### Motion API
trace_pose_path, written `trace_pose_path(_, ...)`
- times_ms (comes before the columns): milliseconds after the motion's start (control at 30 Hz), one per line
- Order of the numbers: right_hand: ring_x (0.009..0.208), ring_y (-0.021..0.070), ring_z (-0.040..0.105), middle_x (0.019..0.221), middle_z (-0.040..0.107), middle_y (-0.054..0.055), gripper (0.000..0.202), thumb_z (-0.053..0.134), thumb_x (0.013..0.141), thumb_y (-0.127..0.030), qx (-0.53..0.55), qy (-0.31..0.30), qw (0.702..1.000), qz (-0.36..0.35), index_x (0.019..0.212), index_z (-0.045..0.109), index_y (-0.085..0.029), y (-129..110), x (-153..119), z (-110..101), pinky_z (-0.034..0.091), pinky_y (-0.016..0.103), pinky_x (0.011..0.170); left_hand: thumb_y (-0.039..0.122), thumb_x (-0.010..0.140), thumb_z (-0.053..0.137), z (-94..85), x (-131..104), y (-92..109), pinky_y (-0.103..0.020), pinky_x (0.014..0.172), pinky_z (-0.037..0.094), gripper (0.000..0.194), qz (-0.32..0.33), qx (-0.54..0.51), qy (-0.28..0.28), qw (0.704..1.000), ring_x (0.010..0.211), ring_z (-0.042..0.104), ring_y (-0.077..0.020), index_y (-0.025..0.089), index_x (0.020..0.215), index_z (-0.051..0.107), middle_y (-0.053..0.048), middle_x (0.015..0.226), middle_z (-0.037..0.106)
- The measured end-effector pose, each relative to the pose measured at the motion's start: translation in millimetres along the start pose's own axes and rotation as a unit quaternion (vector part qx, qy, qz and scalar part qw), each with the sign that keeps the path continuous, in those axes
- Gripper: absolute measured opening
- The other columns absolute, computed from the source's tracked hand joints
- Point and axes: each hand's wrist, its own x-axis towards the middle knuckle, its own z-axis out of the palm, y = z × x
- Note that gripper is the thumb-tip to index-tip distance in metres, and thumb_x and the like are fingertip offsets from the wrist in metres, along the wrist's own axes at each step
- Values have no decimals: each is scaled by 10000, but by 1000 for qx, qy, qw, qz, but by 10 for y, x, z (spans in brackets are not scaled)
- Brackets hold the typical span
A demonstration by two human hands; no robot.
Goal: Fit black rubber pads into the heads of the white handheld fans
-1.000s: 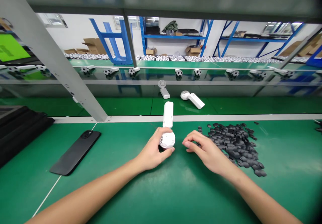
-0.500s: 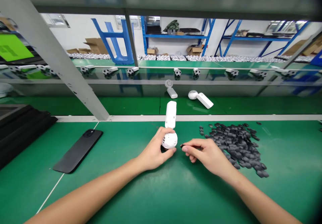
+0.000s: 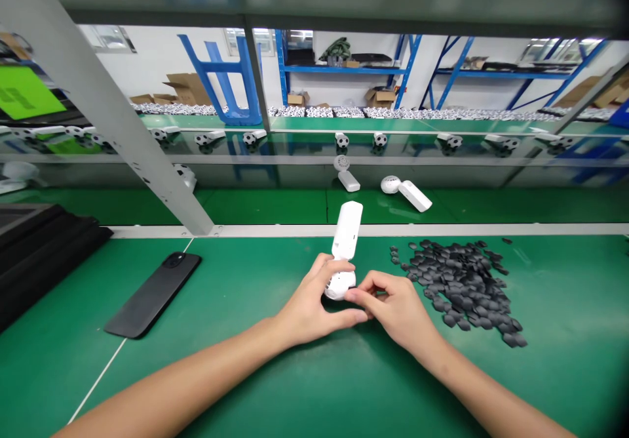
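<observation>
My left hand (image 3: 322,303) is closed around the round head of a white handheld fan (image 3: 348,231), whose flat handle points away from me. The head (image 3: 341,285) faces up between my fingers and thumb. My right hand (image 3: 390,300) pinches a small black piece against the right lower edge of this head; the fingertips now hide most of the piece. To the right lies a loose pile of similar black pieces (image 3: 462,280) on the green table (image 3: 275,385).
On the green belt beyond the white rail (image 3: 295,231) lie two white fans, one nearer (image 3: 415,195) and one farther (image 3: 348,181). A black phone (image 3: 152,297) and black trays (image 3: 44,254) are at left. A grey post (image 3: 122,117) slants down to the rail. Football-patterned fans (image 3: 452,140) line a raised strip.
My right hand has moved left with the black piece, up to the fan head. My left hand has shifted the fan slightly right and tilted it. The fans on the belt have moved right.
</observation>
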Motion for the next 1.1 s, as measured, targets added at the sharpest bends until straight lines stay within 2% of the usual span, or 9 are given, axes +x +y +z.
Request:
trace_pose_path(133,511,126,498,578,618,-16,345,794,866,-436,15,1,1000,6,652,663,-200,-10,-16,24,354,256,495,336,841,823,30,-27,50,-334,911,473,452,-11,-7,16,1000,990,581,-194,261,1231,606,-42,1124,556)
trace_pose_path(267,511,126,478,561,586,-27,352,791,869,-437,14,-2,1000,15,652,644,-201,-28,-13,38,336,255,498,353,852,810,15,-28,70,-312,851,463,421,-5,-3,16,1000,921,569,-179,252,1216,623,-37,1083,561)
trace_pose_path(433,632,139,533,693,625,-16,369,630,1004,-396,-47,-48,995,-73,696,597,-196,-21,58,-37,377,254,581,403,860,790,14,8,13,-308,844,461,408,-24,-38,17,999,929,584,-190,243,1199,629,-41,1092,607)
trace_pose_path(500,709,156,588,775,664,0,381,486,1081,-374,-81,-65,990,-100,784,653,-204,11,122,-170,424,270,659,416,897,743,3,12,-3,-279,776,446,339,-54,-67,21,996,855,563,-163,230,1161,639,-33,1058,613)
trace_pose_path(567,788,182,635,854,699,16,384,420,1107,-378,-124,-39,987,-97,920,716,-221,84,201,-377,462,296,728,420,922,708,-21,4,-7,-249,693,408,299,-85,-94,13,992,756,506,-130,221,1136,641,-12,971,596)
trace_pose_path(667,868,227,669,956,724,41,304,510,1070,-414,-231,48,969,-73,996,746,-238,264,311,-751,495,338,769,432,918,708,-66,-10,-6,-222,610,358,311,-127,-157,-10,979,665,438,-102,223,1136,633,26,823,541)
trace_pose_path(733,902,245,682,1031,726,48,265,551,1048,-411,-295,56,952,-62,1028,768,-261,379,355,-966,519,362,808,439,903,716,-89,-10,-6,-210,570,350,326,-154,-202,-13,967,643,439,-96,221,1131,634,32,786,530)
trace_pose_path(867,951,248,695,1108,708,49,266,539,1051,-385,-331,-20,940,-78,1107,790,-315,451,350,-1166,553,367,852,443,884,713,-112,15,1,-189,501,336,338,-193,-247,5,950,619,440,-91,213,1121,639,21,792,535)
trace_pose_path(1100,909,228,696,1071,681,41,245,583,1040,-425,-349,-115,926,-85,1078,798,-312,279,253,-1066,550,353,859,452,887,720,-125,42,5,-176,491,323,341,-201,-259,19,945,631,438,-88,209,1114,643,10,816,543)
